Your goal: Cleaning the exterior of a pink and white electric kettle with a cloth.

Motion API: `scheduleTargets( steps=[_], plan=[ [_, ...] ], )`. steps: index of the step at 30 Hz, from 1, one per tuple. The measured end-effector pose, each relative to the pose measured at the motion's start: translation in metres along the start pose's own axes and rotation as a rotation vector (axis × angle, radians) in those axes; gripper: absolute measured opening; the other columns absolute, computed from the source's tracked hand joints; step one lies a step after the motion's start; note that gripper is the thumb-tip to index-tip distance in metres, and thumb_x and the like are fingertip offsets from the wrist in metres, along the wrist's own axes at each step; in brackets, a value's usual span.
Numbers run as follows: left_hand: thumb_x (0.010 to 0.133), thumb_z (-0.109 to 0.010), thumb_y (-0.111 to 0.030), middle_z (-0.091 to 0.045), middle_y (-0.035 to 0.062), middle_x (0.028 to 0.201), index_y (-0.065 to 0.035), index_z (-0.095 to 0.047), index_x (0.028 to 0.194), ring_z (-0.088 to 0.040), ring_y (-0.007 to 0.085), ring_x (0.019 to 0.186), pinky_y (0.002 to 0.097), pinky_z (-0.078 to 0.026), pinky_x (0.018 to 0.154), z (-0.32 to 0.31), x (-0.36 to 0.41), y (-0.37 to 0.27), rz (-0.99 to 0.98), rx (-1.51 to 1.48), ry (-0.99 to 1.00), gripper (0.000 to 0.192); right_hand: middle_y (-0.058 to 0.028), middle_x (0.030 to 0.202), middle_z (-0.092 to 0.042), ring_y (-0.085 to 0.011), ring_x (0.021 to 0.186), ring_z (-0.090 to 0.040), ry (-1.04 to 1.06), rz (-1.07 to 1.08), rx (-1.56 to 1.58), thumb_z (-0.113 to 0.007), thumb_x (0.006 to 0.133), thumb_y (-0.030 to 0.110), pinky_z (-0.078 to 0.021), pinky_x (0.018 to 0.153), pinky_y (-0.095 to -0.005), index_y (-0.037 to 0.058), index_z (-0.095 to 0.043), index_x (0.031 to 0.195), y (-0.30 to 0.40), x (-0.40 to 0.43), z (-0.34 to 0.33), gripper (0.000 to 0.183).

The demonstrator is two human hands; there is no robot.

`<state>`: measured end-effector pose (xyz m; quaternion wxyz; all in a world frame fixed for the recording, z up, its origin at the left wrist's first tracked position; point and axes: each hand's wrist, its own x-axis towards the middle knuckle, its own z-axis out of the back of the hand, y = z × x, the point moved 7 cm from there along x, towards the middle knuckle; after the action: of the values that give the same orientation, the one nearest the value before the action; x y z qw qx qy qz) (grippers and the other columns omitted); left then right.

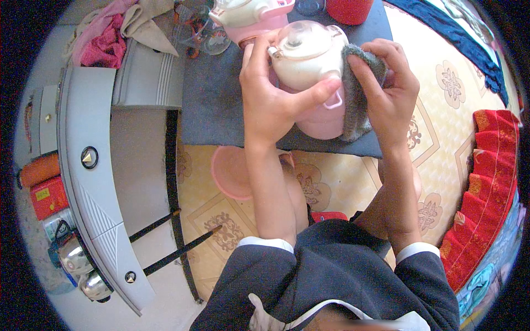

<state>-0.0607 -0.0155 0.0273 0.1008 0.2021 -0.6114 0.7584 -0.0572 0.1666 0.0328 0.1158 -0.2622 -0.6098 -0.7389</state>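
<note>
Near the front edge of a dark table [215, 103] is a pink container [321, 120] with a small side handle and a white lidded top [308, 62] under a clear dome. My left hand [285, 91] grips the white top from the left, its thumb across the front. In my right hand [387, 82] is a folded grey-green cloth [358, 91], pinched between thumb and fingers and held against the container's right side. A similar pink and white container [252, 18] stands just behind, partly out of the picture.
Clear glass or plastic vessels [213, 37] and a red container [348, 10] stand on the table. A pink basin [232, 173] lies on the floor below. At left is a grey cabinet [93, 124]; at right, a red ruffled fabric edge [482, 186].
</note>
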Motion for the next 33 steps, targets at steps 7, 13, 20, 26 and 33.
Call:
scheduleTargets(
  steps=[7, 13, 20, 26, 33],
  plan=[
    [0.052, -0.087, -0.028, -0.056, 0.0111, 0.098, -0.0007, -0.057, 0.102, -0.058, 0.0204, 0.091, 0.0322, -0.048, 0.08, 0.002, -0.001, 0.003, 0.023, -0.09, -0.001, 0.064, -0.0091, 0.088, -0.056, -0.0204, 0.082, -0.058, 0.124, 0.107, -0.037, -0.075, 0.069, 0.005, -0.0461, 0.072, -0.0278, 0.0012, -0.064, 0.086, 0.017, -0.002, -0.007, 0.021],
    [0.054, -0.087, -0.027, -0.055, 0.011, 0.099, -0.0005, -0.056, 0.104, -0.058, 0.0202, 0.091, 0.0319, -0.048, 0.08, 0.002, 0.0, 0.004, 0.002, -0.088, 0.009, 0.064, -0.01, 0.088, -0.056, -0.0216, 0.082, -0.058, 0.083, 0.14, -0.079, -0.075, 0.068, 0.005, -0.0465, 0.072, -0.0292, 0.0016, -0.065, 0.087, 0.021, -0.002, -0.006, 0.022],
    [0.054, -0.086, -0.026, -0.055, 0.0108, 0.099, -0.0015, -0.056, 0.103, -0.058, 0.0193, 0.091, 0.0312, -0.049, 0.079, 0.002, -0.001, 0.005, 0.021, -0.113, 0.025, 0.062, -0.0101, 0.086, -0.057, -0.0219, 0.08, -0.058, 0.041, 0.103, -0.094, -0.075, 0.07, 0.008, -0.0467, 0.07, -0.0297, 0.0014, -0.065, 0.086, 0.015, -0.001, -0.006, 0.021],
    [0.054, -0.085, -0.028, -0.057, 0.011, 0.098, -0.0018, -0.057, 0.102, -0.059, 0.0199, 0.09, 0.0321, -0.048, 0.079, 0.002, 0.0, 0.001, -0.007, -0.064, 0.032, 0.062, -0.0105, 0.086, -0.057, -0.0216, 0.079, -0.057, 0.014, 0.082, -0.107, -0.075, 0.071, 0.008, -0.0465, 0.069, -0.0295, 0.001, -0.065, 0.086, 0.011, 0.0, -0.003, 0.019],
    [0.054, -0.086, -0.03, -0.057, 0.0112, 0.099, 0.0, -0.056, 0.105, -0.059, 0.0199, 0.092, 0.0324, -0.048, 0.08, 0.001, 0.0, 0.002, 0.02, -0.077, 0.021, 0.066, -0.0105, 0.086, -0.057, -0.0221, 0.079, -0.058, 0.029, 0.063, -0.071, -0.075, 0.07, 0.007, -0.0466, 0.07, -0.0296, 0.0015, -0.066, 0.086, 0.011, 0.0, -0.004, 0.02]
  ],
)
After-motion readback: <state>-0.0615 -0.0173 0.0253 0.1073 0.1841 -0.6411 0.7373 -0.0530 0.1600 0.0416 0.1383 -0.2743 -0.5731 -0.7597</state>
